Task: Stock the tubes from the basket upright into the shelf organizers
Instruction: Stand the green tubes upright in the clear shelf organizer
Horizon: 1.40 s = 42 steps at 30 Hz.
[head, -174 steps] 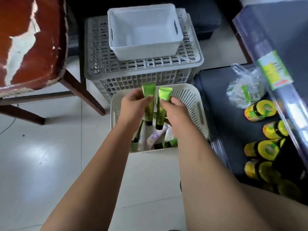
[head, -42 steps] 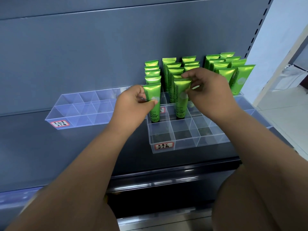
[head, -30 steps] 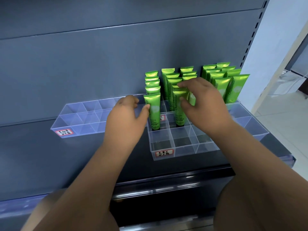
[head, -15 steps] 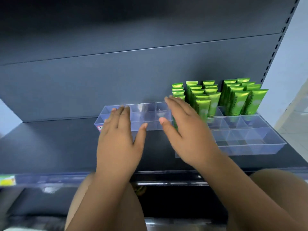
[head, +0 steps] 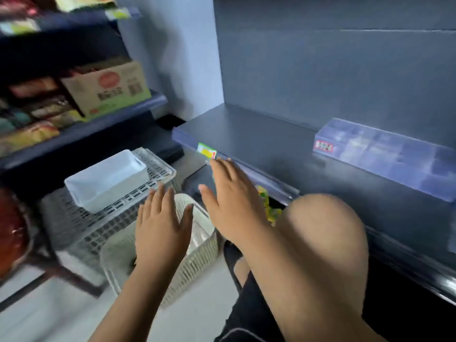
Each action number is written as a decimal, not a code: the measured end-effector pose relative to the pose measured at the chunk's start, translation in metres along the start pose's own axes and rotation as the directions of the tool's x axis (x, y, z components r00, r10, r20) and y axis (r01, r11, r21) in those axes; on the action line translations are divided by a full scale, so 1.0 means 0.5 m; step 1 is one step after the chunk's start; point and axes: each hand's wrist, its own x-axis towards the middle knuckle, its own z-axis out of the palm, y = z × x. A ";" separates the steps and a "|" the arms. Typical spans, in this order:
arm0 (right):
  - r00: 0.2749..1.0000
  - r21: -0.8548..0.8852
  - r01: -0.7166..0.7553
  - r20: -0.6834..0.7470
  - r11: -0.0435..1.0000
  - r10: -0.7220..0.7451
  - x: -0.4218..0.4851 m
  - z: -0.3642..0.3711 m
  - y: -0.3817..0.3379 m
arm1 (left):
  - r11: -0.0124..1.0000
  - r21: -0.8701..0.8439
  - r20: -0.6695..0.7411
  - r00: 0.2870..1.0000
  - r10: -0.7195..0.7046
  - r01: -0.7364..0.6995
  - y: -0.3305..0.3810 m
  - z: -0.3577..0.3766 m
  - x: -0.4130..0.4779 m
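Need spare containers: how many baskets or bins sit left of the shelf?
3: white bin atop grey crate; cream basket in front, under the left hand. Others may be hidden.

No print is legible, since motion blur softens every mark. The cardboard box [head: 106, 91] on the left-hand rack [head: 81, 130] bears a red oval logo [head: 109, 79] above a row of dark characters and two barcode-like blocks, all unreadable. The clear organizer [head: 394, 159] on the dark shelf [head: 246, 137] carries a small red-bordered white label [head: 324, 146] with indistinct dark marks, and a green-and-yellow tag [head: 206, 151] sits on that shelf's front edge, likewise unreadable.
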 end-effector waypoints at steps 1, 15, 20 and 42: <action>0.998 -0.013 0.016 0.055 1.000 -0.015 0.006 0.040 -0.014 | 0.998 0.027 0.025 0.998 -0.059 0.059 -0.037 0.005 -0.013; 0.652 -0.185 -0.256 0.691 0.949 0.311 0.016 0.433 0.028 | 0.834 0.024 0.400 0.760 -0.513 0.551 -0.278 0.245 -0.076; 0.549 -0.088 -0.376 0.781 0.922 0.298 0.079 0.601 0.034 | 0.655 0.037 0.536 0.538 -0.651 0.755 -0.352 0.346 -0.052; 0.469 -0.308 -0.030 0.836 0.951 0.285 0.084 1.010 0.059 | 0.158 0.331 0.436 -0.002 -0.900 0.930 -0.560 0.588 0.018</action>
